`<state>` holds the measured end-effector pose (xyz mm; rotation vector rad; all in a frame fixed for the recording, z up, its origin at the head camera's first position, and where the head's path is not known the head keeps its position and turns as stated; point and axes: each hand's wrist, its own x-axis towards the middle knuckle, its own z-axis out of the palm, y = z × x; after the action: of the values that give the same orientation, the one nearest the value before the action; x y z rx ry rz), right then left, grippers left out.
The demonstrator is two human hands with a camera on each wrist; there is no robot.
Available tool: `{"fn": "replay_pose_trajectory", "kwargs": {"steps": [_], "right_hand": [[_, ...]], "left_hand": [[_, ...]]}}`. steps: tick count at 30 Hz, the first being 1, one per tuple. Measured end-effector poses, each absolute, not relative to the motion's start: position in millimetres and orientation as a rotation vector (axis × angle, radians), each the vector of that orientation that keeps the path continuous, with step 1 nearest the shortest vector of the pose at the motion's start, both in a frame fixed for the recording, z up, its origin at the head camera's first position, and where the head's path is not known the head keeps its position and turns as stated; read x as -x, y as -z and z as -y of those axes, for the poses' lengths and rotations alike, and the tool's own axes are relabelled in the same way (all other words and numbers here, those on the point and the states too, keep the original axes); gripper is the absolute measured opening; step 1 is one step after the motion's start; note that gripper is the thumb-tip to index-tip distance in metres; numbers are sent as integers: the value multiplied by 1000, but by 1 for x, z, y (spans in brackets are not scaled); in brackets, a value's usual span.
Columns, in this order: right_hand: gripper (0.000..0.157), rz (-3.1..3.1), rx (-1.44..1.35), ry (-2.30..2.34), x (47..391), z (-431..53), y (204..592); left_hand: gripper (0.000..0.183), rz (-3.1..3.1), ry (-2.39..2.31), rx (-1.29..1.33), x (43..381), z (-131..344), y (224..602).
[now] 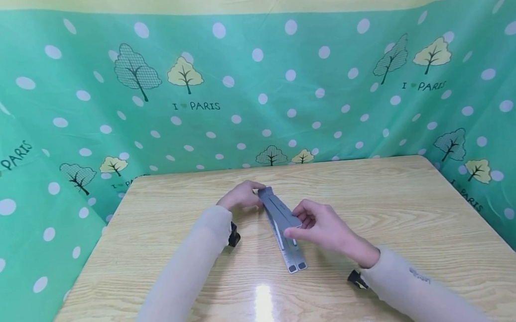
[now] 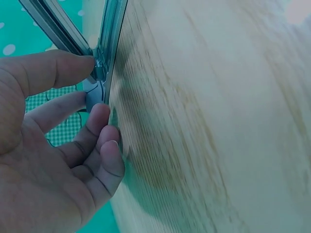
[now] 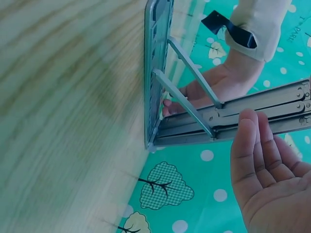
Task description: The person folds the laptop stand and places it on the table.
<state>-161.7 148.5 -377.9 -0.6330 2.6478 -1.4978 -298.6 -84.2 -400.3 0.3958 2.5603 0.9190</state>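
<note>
A grey metal folding laptop stand (image 1: pixel 280 212) rests on the table, partly unfolded. Its upper arms (image 3: pixel 189 127) rise at an angle from the base, and two thin struts (image 3: pixel 187 104) link the two parts. At the far hinged end, my left hand (image 1: pixel 242 196) holds the stand; in the left wrist view its thumb (image 2: pixel 73 68) lies against the hinge. My right hand (image 1: pixel 327 226) grips the raised near end of the upper arms, with the thumb on the left side and bent fingers on the right. Dark pads (image 1: pixel 297 267) show at the base's near end.
The wood-grain table (image 1: pixel 157 268) reaches back to a green dotted curtain (image 1: pixel 253 91) that hangs behind and along both sides. Black wrist straps (image 1: pixel 233 235) show at both sleeves. A bright light reflection (image 1: pixel 263 310) lies on the table's near part.
</note>
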Motion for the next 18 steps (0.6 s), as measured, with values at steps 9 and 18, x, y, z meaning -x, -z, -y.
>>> {"fn": "replay_pose_trajectory", "kwargs": {"steps": [9, 18], "right_hand": [[47, -2678, 575, 1516, 157, -142, 380], [47, -2730, 523, 1483, 153, -136, 380]], "left_hand": [[67, -2563, -929, -379, 302, 78, 403], [69, -2563, -921, -346, 303, 74, 404]]}}
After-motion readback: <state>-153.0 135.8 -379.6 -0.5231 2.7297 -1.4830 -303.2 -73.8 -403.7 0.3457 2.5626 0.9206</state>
